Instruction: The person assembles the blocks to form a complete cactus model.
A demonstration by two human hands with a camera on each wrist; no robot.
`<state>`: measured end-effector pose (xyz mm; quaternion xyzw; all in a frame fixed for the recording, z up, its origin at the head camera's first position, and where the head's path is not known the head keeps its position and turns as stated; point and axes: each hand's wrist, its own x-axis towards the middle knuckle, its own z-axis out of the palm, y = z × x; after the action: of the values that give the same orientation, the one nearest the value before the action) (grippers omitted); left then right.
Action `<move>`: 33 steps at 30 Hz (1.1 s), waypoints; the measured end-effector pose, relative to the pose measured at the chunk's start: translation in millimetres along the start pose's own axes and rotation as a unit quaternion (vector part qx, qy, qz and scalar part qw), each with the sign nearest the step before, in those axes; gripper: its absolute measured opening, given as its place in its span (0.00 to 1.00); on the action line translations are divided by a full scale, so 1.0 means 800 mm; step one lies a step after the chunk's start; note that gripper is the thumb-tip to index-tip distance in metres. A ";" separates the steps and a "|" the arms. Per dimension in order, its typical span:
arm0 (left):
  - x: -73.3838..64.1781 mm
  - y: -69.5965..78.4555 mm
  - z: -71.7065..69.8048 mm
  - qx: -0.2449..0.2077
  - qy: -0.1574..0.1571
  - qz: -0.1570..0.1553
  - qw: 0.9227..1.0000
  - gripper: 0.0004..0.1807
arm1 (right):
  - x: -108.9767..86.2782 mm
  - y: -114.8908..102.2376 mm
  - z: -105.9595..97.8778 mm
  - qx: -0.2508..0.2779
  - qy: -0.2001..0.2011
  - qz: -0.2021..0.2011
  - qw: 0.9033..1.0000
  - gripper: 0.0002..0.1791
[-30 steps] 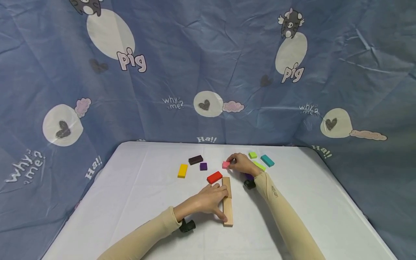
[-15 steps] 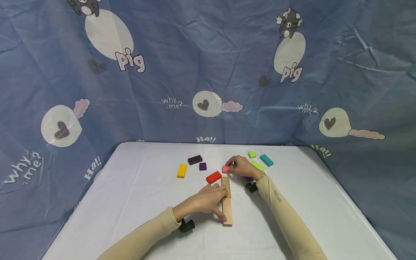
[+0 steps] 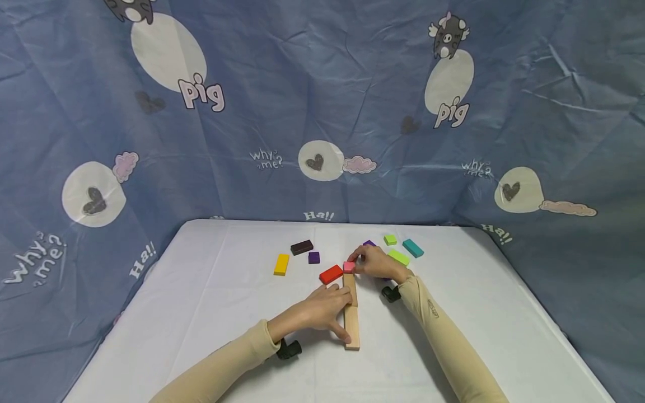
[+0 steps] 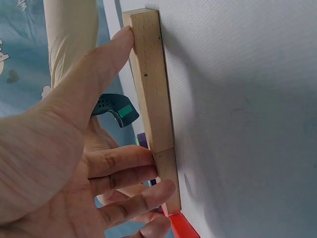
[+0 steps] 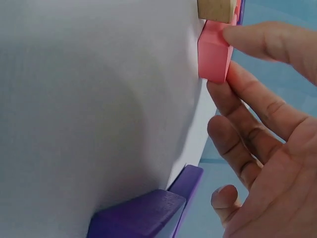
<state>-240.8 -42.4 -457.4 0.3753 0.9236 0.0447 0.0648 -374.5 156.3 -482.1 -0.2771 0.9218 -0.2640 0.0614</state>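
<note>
In the head view, a person's two hands are busy on a white table. The left hand has its fingers spread out and rests against two plain wood blocks that lie end to end, with its thumb on the near wood block and its fingers by the far wood block. The right hand pinches a little pink block at the far end of that wood row. A red block lies just left of the pink one. Further left are a yellow block, a very dark block and a small purple block. On the right side are a small green block, a longer green block and a blue-green block. In the left wrist view, the thumb tip touches the side of the longer-looking wood block close to its end, and the other fingers reach along to the next one, loose and not curled around it. In the right wrist view, the thumb and fingertips squeeze the pink block, which sits right up against the wood. Purple blocks lie lower down on the table.
</note>
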 end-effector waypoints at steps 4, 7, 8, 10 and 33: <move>0.000 0.000 -0.001 -0.002 -0.001 -0.002 1.000 0.40 | -0.001 -0.001 0.000 -0.003 -0.006 -0.001 1.000 0.13; 0.000 0.000 -0.001 -0.005 -0.001 -0.003 1.000 0.40 | -0.003 -0.002 0.000 0.004 -0.007 0.003 1.000 0.13; 0.000 0.000 -0.001 -0.005 -0.001 -0.004 1.000 0.40 | -0.004 -0.002 0.001 0.006 -0.008 0.003 1.000 0.13; 0.001 0.000 0.000 -0.006 -0.002 -0.005 1.000 0.40 | -0.005 -0.001 0.002 0.011 -0.008 0.003 1.000 0.12; 0.000 0.001 -0.001 0.001 -0.004 -0.003 1.000 0.40 | -0.011 -0.001 0.003 0.028 -0.002 -0.015 1.000 0.17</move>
<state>-240.4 -41.9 -456.5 0.3726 0.9245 0.0424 0.0685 -365.7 159.4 -484.0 -0.2897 0.9097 -0.2898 0.0670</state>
